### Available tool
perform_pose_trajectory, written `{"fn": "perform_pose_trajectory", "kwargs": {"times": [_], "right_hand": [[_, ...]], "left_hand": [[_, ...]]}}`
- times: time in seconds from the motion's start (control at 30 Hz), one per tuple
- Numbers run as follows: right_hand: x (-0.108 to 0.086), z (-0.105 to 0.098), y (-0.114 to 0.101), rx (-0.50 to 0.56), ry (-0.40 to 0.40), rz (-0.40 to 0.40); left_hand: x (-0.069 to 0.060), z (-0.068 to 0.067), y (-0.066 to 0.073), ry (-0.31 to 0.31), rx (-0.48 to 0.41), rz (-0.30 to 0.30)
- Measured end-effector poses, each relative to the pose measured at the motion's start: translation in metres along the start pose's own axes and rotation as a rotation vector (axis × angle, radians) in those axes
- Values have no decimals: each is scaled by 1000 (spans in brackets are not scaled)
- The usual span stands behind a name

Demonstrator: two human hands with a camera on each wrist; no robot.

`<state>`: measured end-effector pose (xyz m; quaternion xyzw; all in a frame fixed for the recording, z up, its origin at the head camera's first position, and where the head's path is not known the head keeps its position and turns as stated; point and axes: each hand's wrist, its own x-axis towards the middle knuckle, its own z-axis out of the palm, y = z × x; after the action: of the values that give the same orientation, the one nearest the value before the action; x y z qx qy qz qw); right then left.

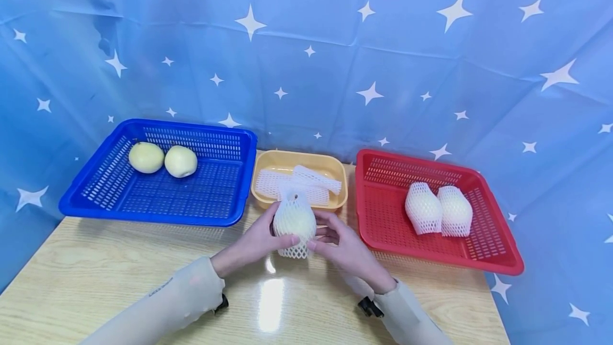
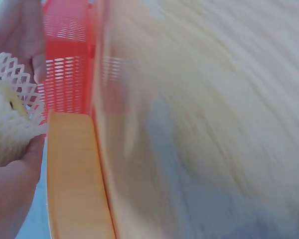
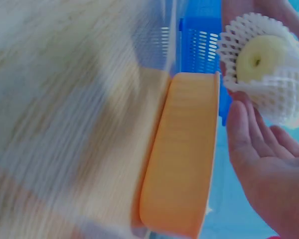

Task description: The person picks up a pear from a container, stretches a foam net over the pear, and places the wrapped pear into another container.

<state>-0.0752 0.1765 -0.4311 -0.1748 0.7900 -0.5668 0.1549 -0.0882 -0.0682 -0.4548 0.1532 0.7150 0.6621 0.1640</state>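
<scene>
Above the near edge of the small yellow tray, a pale yellow pear (image 3: 261, 62) sits inside a white foam net (image 1: 295, 220), its stem upward in the head view. My left hand (image 1: 258, 238) grips the netted pear from the left, thumb across the front. From the right, my right hand (image 1: 347, 246) holds it with curved fingers, thumb at the net's lower edge. The wrist views show the pear's bottom through the net's open end. Behind it, the yellow tray (image 1: 330, 161) holds several flat foam nets (image 1: 316, 179).
At the left, a blue basket (image 1: 158, 214) contains two bare pears (image 1: 146, 157). A red basket (image 1: 392, 246) at the right has two netted pears (image 1: 423, 209) in it. The wooden table (image 1: 230, 302) extends toward me, and a blue star-patterned cloth (image 1: 306, 73) hangs behind.
</scene>
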Motion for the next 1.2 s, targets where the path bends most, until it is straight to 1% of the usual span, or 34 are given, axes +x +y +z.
{"fn": "perform_pose_trajectory", "kwargs": {"times": [0.13, 0.23, 0.37, 0.43, 0.5, 0.57, 0.83, 0.97, 1.07, 1.2], "right_hand": [[-2, 0, -2, -27, 61, -75], [-2, 0, -4, -82, 103, -150], [-3, 1, -7, -189, 148, -266], [-3, 2, -9, -255, 170, -328], [-3, 2, -9, -322, 190, -392], [-2, 2, -10, -369, 203, -438], [3, 5, -10, -439, 254, -564], [4, 6, -9, -450, 259, -587], [3, 6, -10, -437, 227, -585], [1, 7, -10, -434, 171, -591]], "left_hand": [[0, 0, 3, 36, -137, -2], [1, 0, 6, 18, -270, -1], [2, 1, 10, -27, -440, -30], [2, 2, 12, -35, -479, -44], [3, 2, 13, -38, -496, -58], [3, 3, 13, -37, -496, -69], [3, 2, 13, -38, -492, -85], [4, 2, 13, -32, -489, -91], [5, 2, 13, -11, -489, -95], [6, 2, 13, 32, -483, -111]]}}
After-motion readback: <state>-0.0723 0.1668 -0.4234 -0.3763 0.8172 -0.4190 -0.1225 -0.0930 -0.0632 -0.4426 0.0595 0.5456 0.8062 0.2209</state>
